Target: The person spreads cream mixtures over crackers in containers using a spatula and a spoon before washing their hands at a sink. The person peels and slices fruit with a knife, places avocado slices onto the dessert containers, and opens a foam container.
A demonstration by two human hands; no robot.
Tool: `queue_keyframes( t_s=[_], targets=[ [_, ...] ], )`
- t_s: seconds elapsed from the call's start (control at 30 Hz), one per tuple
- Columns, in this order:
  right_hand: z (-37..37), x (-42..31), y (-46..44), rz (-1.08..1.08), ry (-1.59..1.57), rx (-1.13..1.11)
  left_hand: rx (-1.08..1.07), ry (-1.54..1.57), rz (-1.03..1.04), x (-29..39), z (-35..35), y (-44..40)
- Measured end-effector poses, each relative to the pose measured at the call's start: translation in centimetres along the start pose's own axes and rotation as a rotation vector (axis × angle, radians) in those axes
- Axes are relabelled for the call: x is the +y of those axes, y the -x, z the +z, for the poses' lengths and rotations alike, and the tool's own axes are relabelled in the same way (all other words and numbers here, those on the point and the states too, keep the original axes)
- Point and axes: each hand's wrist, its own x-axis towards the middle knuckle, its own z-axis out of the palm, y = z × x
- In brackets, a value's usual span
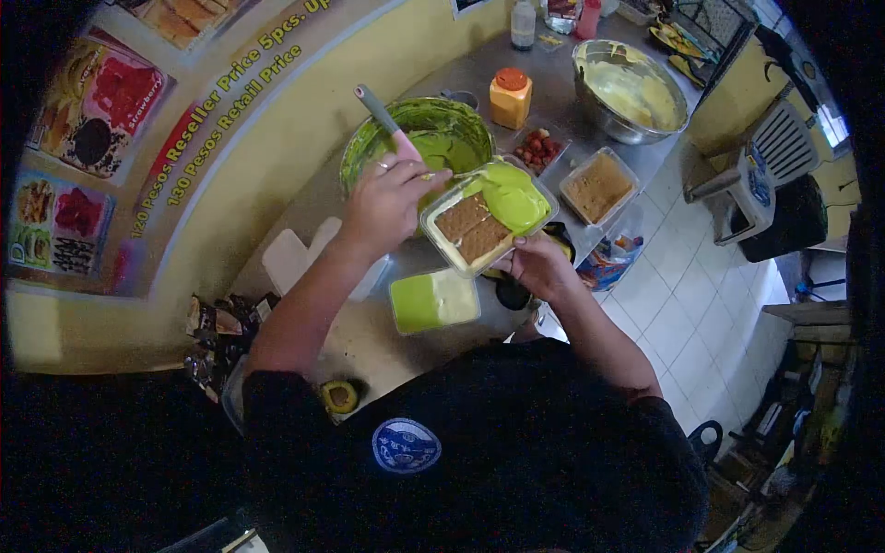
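My left hand [396, 198] is closed around a spatula with a grey and pink handle [380, 112], its handle pointing up and away; I cannot clearly make out its blade. In my right hand [542, 267] is a clear plastic tub [472, 269], gripped by its near edge and tilted. Brown graham crackers [472, 228] lie over pale cream inside it, and bright green cream [514, 197] covers the right part. Behind my left hand stands a metal bowl [350, 166] coated with green cream. Below the held tub, another tub [435, 301] shows green and pale cream side by side.
At the back are an orange-lidded jar [511, 98], a tub of strawberries [541, 147] and a large steel bowl [631, 92] of pale cream. A crumb-topped tub [598, 186] sits right. An avocado half [339, 396] and dark packets [217, 327] lie left.
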Motion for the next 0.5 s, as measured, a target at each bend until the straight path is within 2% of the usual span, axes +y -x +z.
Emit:
queue_keyframes(
  t_s=[0.07,0.1,0.17,0.2,0.27,0.3,0.37,0.5],
  targets=[
    [-0.6,0.4,0.4,0.009,-0.028,-0.003,-0.126,0.148,-0.07,-1.3,0.8,0.1],
    [-1.3,0.4,0.3,0.052,-0.025,0.015,-0.119,0.141,-0.085,-2.3,0.7,-0.1],
    [-0.9,0.4,0.3,0.09,-0.032,0.041,-0.108,0.318,-0.281,-5.0,0.3,-0.5],
    [-1.2,0.6,0.3,0.105,-0.035,0.039,-0.109,0.314,-0.295,-7.0,0.1,-0.4],
    [-1.8,0.8,0.5,0.149,-0.102,0.078,-0.517,0.033,-0.422,-11.6,0.3,0.2],
    [-1.0,0.5,0.7,0.125,-0.06,0.135,-0.51,0.03,-0.429,-13.8,1.2,0.5],
    [-1.1,0.7,0.7,0.13,-0.07,0.135,-0.778,-0.435,-0.395,-17.0,3.8,2.2],
    [-1.9,1.2,0.8,0.134,-0.076,0.164,-0.719,-0.501,-0.326,-17.5,6.0,2.2]
  ],
)
